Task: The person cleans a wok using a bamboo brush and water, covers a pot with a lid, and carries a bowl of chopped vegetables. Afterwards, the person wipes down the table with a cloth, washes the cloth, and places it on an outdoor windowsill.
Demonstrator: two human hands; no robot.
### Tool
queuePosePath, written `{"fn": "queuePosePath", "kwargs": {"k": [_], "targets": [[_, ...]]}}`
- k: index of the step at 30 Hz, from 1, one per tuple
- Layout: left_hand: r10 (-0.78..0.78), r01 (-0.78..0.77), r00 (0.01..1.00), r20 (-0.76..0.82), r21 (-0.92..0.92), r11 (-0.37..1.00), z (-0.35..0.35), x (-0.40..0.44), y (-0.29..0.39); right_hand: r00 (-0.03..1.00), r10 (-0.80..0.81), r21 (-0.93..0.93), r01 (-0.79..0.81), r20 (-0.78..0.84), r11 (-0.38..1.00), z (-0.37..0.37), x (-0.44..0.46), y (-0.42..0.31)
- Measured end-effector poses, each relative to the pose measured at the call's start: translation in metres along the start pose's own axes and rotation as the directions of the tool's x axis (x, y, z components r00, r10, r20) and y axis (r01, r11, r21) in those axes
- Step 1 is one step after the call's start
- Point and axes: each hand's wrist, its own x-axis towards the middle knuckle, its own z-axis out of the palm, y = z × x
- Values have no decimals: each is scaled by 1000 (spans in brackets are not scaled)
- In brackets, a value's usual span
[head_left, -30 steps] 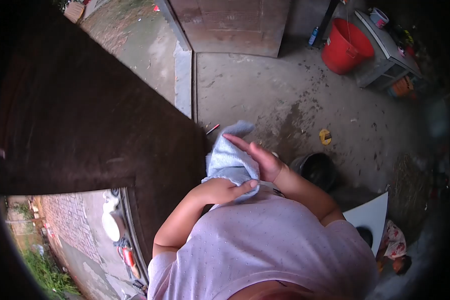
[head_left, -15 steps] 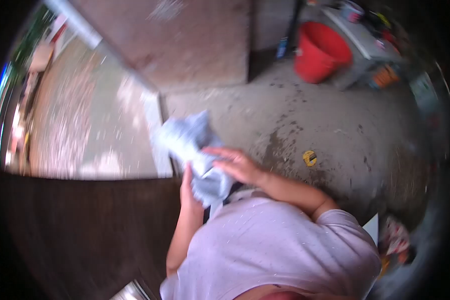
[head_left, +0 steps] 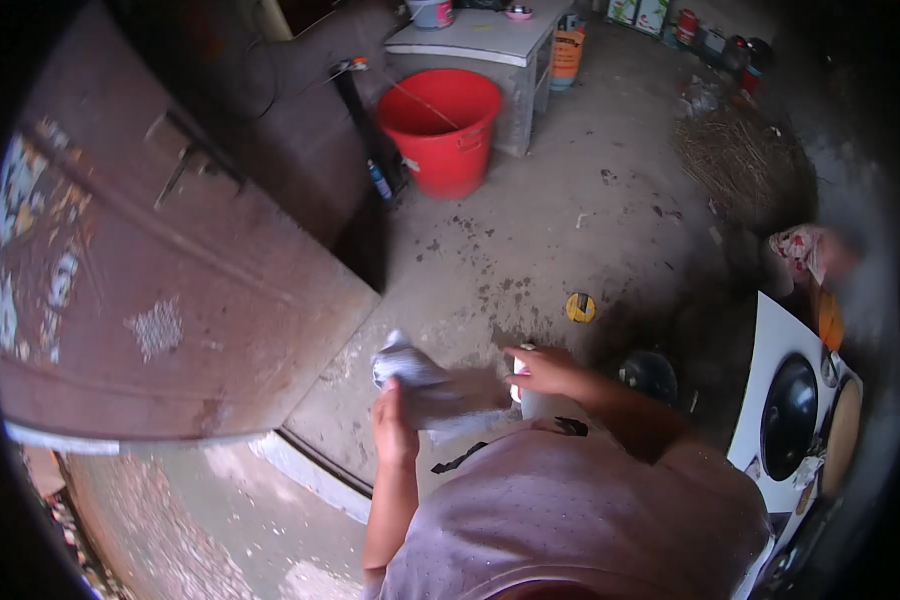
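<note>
A light grey-blue cloth point(head_left: 440, 395) hangs in front of my chest, blurred by motion. My left hand point(head_left: 395, 425) grips its left side, with the thumb up and the fingers wrapped round it. To the right, my right hand point(head_left: 542, 368) is apart from the cloth's bunched end, its fingers bent by a small white and pink thing point(head_left: 519, 372). What that thing is cannot be made out, and the fingertips are partly hidden.
A red bucket point(head_left: 440, 135) stands beside a grey table point(head_left: 470, 38). A brown door point(head_left: 190, 300) is at the left. On the right are a white counter with a black wok point(head_left: 790, 415), a twig pile point(head_left: 745, 160) and a person in patterned clothing point(head_left: 802, 250).
The view has swung right, bringing the bucket, table and counter further into view. My right hand has come away from my left hand and the main part of the cloth.
</note>
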Motion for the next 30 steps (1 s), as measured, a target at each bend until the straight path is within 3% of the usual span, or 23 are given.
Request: {"fn": "queuePosePath", "kwargs": {"k": [1, 2, 4, 5, 6, 7, 10, 12, 13, 16, 17, 19, 21, 22, 23, 24, 25, 26, 27, 28, 29, 30], "targets": [[21, -29, 998, 66, 124, 992, 27, 32, -1, 984, 24, 49, -15, -179, 999, -13, 12, 23], [-67, 26, 987, 143, 269, 963, 50, 62, -4, 980, 33, 56, -23, -196, 998, -28, 27, 42], [-227, 48, 899, 376, 429, 902, 133, 108, 11, 913, -76, 366, 236, -401, 900, -82, 60, 77], [-234, -5, 865, 444, 473, 881, 162, 137, 4, 985, 17, 593, 89, -172, 800, -114, 73, 87], [-255, -50, 827, 501, 516, 855, 188, 163, -2, 952, -59, 613, 240, -299, 753, -133, 86, 94], [-293, -82, 804, 517, 585, 807, 219, 187, 2, 938, -148, 570, 311, -314, 760, -149, 114, 120], [-279, -139, 759, 588, 565, 813, 287, 264, 9, 1000, -12, 740, 12, -5, 673, -213, 176, 168], [-263, -166, 768, 584, 578, 799, 327, 311, 25, 1000, 18, 806, -28, 22, 591, -274, 194, 185], [-261, -182, 762, 593, 583, 792, 347, 337, 33, 998, 6, 850, 51, -64, 524, -296, 208, 193], [-266, -231, 719, 643, 581, 780, 397, 427, 30, 992, 25, 887, 96, -120, 452, -355, 260, 233], [-273, -268, 683, 678, 580, 769, 414, 459, 25, 993, 32, 884, 89, -116, 459, -372, 283, 254], [-282, -299, 628, 726, 559, 773, 459, 524, 29, 889, 129, 792, 316, -439, 522, -406, 339, 299], [-266, -393, 543, 796, 521, 758, 508, 598, 27, 797, 92, 519, 297, -597, 801, -452, 391, 347], [-337, -369, 489, 805, 541, 756, 531, 640, 20, 775, -84, 270, 317, -626, 909, -481, 414, 375], [-279, -399, 444, 852, 466, 789, 558, 676, 16, 728, -258, -1, 333, -635, 943, -510, 438, 402], [-217, -425, 396, 892, 388, 818, 586, 711, 20, 731, -251, -3, 323, -634, 947, -534, 459, 421], [-217, -420, 389, 895, 382, 823, 611, 751, 25, 831, -67, 116, 156, -552, 981, -557, 479, 439], [-271, -284, 408, 872, 403, 870, 637, 785, 24, 897, 124, 212, -34, -424, 977, -581, 491, 458], [-326, -142, 416, 849, 415, 899, 662, 816, 22, 860, 104, 167, -22, -500, 986, -606, 505, 478], [-323, -120, 418, 849, 404, 907, 684, 846, 20, 869, 114, 162, -39, -482, 986, -633, 510, 492], [-275, -260, 519, 809, 455, 852, 700, 880, 23, 804, 326, 549, 1, -497, 836, -658, 521, 502], [-209, -383, 607, 766, 513, 768, 719, 913, 25, 742, 528, 836, 80, -414, 543, -686, 533, 514]]}}
